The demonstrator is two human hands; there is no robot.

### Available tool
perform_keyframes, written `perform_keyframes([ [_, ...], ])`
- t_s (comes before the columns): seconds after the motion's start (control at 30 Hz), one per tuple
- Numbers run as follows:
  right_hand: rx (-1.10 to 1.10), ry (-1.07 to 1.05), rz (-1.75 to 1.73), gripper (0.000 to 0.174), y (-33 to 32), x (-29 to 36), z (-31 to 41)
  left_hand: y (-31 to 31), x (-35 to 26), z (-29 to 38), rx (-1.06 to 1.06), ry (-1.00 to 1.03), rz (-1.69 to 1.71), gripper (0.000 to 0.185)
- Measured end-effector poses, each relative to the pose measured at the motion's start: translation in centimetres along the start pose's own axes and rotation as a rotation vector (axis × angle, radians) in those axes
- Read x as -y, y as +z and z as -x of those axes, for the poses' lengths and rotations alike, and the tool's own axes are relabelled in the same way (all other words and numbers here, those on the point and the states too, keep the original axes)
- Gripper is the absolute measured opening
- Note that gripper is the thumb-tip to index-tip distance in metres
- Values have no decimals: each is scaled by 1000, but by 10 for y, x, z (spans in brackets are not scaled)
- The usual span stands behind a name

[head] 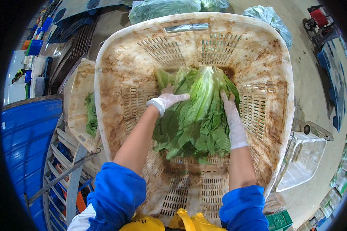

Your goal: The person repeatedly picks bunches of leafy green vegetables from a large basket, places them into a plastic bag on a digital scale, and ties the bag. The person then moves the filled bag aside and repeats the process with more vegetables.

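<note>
Romaine-type lettuce lies deep inside a large white plastic basket with slotted, brown-stained walls. Its pale stem ends point toward the far wall, and its green leaf tips spread toward me. My left hand, in a thin whitish glove with a white band at the wrist, rests on the leaves at the left. Its thumb is stretched out to the right, and some fingertips are lost among the leaves. On the right side, my right hand, gloved too, has its fingers curled against the lettuce.
Left of the basket stands another crate with greens, near a metal frame. Bagged produce lies beyond the far rim. At the right are a white crate, a blue pallet and a green crate.
</note>
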State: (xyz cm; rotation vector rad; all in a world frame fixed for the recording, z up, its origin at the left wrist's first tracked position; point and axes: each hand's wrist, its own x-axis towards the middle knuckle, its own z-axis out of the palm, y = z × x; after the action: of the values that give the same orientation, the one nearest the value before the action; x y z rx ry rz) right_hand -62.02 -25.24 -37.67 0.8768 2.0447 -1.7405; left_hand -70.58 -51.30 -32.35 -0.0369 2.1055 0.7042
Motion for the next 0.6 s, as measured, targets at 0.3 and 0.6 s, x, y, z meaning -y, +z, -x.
perform_keyframes([
  [0.3,-67,-268,-488,61,7,-6,128,48,12,119,-77,355,209,164],
  [0.6,-201,-262,-449,78,12,5,286,72,26,284,-118,553,178,147],
])
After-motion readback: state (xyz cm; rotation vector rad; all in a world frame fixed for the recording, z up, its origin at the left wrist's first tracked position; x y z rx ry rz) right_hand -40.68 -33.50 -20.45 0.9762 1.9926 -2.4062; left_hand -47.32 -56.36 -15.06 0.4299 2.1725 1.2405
